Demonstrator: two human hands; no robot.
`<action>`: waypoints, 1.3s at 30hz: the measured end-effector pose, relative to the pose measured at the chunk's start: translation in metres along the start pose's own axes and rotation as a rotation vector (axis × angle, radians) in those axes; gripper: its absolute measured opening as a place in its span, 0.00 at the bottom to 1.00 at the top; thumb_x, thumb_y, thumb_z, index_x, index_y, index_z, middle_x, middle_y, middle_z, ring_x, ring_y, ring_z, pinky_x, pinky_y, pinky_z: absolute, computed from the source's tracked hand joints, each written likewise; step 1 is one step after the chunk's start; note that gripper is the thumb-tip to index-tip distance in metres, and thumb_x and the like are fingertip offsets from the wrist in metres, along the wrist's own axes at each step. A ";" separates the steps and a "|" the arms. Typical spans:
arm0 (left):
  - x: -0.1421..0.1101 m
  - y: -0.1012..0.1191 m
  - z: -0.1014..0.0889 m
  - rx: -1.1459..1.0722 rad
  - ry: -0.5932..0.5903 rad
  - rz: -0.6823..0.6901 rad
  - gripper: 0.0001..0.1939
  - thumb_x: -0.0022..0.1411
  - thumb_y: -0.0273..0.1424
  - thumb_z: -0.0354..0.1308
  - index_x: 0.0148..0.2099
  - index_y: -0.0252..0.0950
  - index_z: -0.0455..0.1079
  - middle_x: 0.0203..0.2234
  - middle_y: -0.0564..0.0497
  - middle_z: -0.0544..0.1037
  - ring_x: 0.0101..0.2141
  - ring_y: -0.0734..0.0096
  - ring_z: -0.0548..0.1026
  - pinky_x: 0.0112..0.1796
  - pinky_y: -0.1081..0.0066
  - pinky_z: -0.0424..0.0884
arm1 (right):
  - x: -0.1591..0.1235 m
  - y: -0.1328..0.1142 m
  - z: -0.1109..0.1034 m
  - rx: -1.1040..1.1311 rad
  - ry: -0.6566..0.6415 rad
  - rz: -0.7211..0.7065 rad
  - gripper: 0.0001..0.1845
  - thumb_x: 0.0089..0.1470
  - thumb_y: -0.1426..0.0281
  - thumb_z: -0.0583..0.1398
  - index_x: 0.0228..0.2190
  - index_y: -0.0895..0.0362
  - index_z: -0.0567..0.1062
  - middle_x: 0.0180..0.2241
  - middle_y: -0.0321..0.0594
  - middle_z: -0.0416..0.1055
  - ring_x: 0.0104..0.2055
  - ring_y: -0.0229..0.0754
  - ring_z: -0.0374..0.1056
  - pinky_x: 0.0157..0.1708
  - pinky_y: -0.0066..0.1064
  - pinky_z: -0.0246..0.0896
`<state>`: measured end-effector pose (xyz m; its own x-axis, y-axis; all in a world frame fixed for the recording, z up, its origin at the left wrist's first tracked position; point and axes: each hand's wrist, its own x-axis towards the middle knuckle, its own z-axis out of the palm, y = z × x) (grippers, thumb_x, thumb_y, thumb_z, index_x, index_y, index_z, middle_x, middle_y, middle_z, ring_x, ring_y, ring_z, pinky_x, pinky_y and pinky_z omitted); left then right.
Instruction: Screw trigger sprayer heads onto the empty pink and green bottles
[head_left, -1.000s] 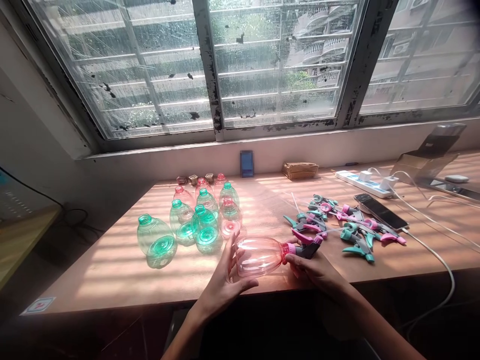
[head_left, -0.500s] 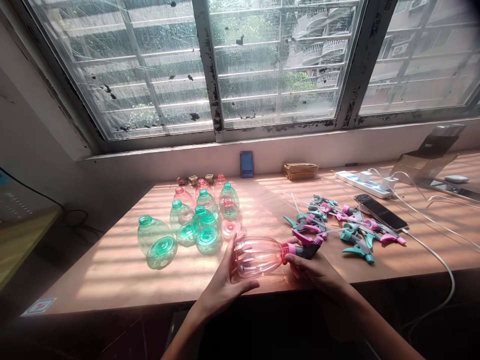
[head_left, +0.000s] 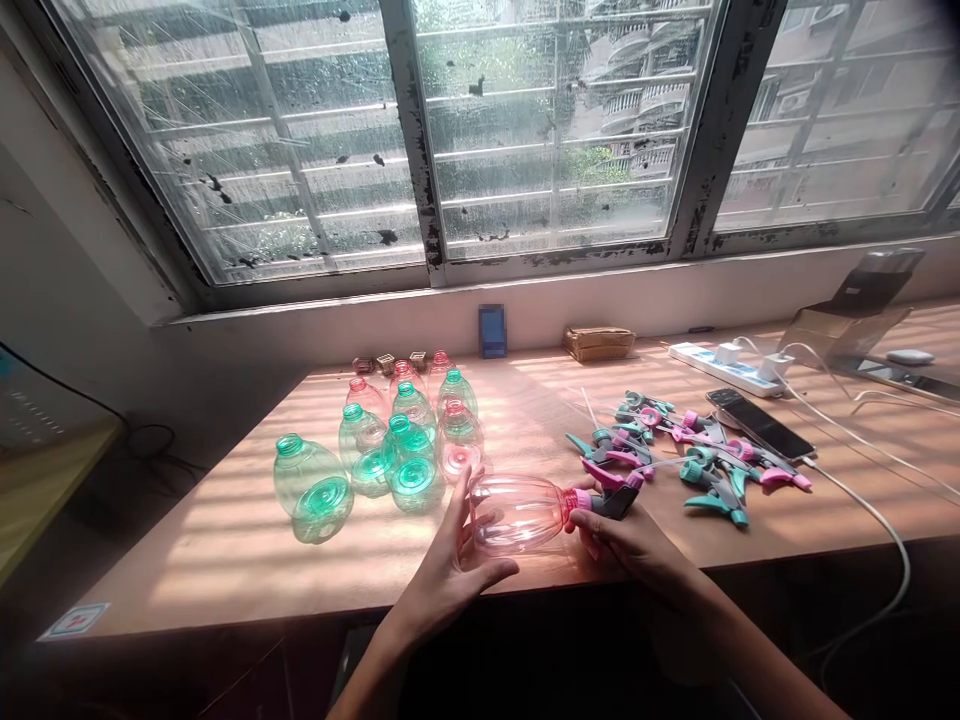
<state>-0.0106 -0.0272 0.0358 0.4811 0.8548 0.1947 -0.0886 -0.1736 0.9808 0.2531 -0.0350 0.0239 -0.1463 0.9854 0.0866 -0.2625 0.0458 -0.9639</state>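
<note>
The left grip (head_left: 454, 555) is cupped around the base of a pink bottle (head_left: 517, 512), fingers behind it and thumb along its near side. The right grip (head_left: 634, 540) clasps the spray head (head_left: 613, 495) by its pink collar, beside the bottle's neck. The bottle lies sideways between the two grips, neck toward the right one, above the near edge of the table (head_left: 240, 570). Just beyond the left grip and to its left, green bottles (head_left: 412, 470) and other pink bottles (head_left: 459, 440) stand in a cluster. Past the right grip lies a heap of spray heads (head_left: 701, 455), then a phone (head_left: 759, 423) and a power strip (head_left: 724, 370). Farthest from both grips, a brown package (head_left: 598, 344) sits near the wall.
</note>
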 end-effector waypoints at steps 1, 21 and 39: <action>0.000 -0.001 -0.001 -0.019 0.003 -0.036 0.54 0.60 0.36 0.71 0.74 0.61 0.37 0.75 0.48 0.38 0.67 0.41 0.58 0.64 0.45 0.57 | 0.000 0.000 0.000 0.003 -0.002 -0.001 0.21 0.50 0.57 0.72 0.37 0.55 0.73 0.22 0.32 0.72 0.17 0.33 0.59 0.17 0.26 0.49; 0.002 -0.003 -0.001 -0.057 -0.013 -0.043 0.53 0.61 0.36 0.70 0.75 0.53 0.38 0.68 0.41 0.57 0.64 0.45 0.64 0.62 0.47 0.62 | 0.000 0.003 -0.002 -0.009 -0.006 -0.026 0.18 0.53 0.58 0.70 0.35 0.55 0.71 0.18 0.30 0.71 0.17 0.34 0.59 0.17 0.26 0.49; 0.002 -0.013 -0.003 -0.041 0.039 -0.031 0.54 0.59 0.37 0.72 0.74 0.58 0.39 0.73 0.46 0.47 0.68 0.40 0.54 0.64 0.45 0.56 | 0.000 0.002 0.002 0.040 0.093 -0.006 0.23 0.48 0.56 0.72 0.39 0.54 0.72 0.23 0.33 0.76 0.16 0.33 0.58 0.16 0.25 0.49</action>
<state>-0.0107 -0.0218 0.0232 0.4502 0.8778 0.1636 -0.1104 -0.1271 0.9857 0.2502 -0.0354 0.0226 -0.0564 0.9962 0.0665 -0.3012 0.0465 -0.9524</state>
